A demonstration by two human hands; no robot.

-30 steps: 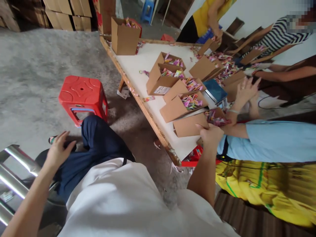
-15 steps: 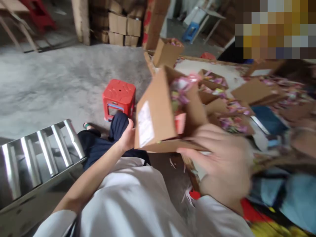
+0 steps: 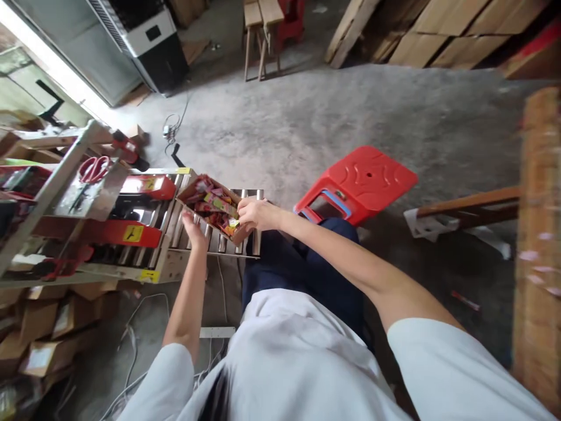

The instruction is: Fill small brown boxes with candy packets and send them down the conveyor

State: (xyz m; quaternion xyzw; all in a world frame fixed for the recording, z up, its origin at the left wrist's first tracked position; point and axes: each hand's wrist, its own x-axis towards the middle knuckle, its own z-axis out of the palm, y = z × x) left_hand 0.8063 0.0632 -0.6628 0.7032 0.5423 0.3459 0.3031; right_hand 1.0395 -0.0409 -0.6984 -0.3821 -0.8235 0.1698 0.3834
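Observation:
An open cardboard box [image 3: 240, 235], filled with small pink, red and yellow wrapped packets [image 3: 214, 202], is tilted over the metal rollers [image 3: 239, 247] of a conveyor. I cannot tell whether its base touches them. My left hand [image 3: 195, 231] supports the box at its near left side, with the fingers partly hidden beneath. At the right end, my right hand [image 3: 258, 214] is closed over the rim. Just left of the box stands a machine with red side guards [image 3: 144, 234] and yellow labels, set over the conveyor.
A red plastic stool [image 3: 359, 181] stands by my legs. Red-handled scissors [image 3: 94, 169] lie on the machine's frame. Cartons [image 3: 56, 316] are piled below left, and cables [image 3: 135, 345] trail on the floor. A wooden table edge [image 3: 537, 245] is at the right.
My view has turned left, away from the table of packet-filled boxes. Both hands have carried the box from beside that table to the conveyor by the machine.

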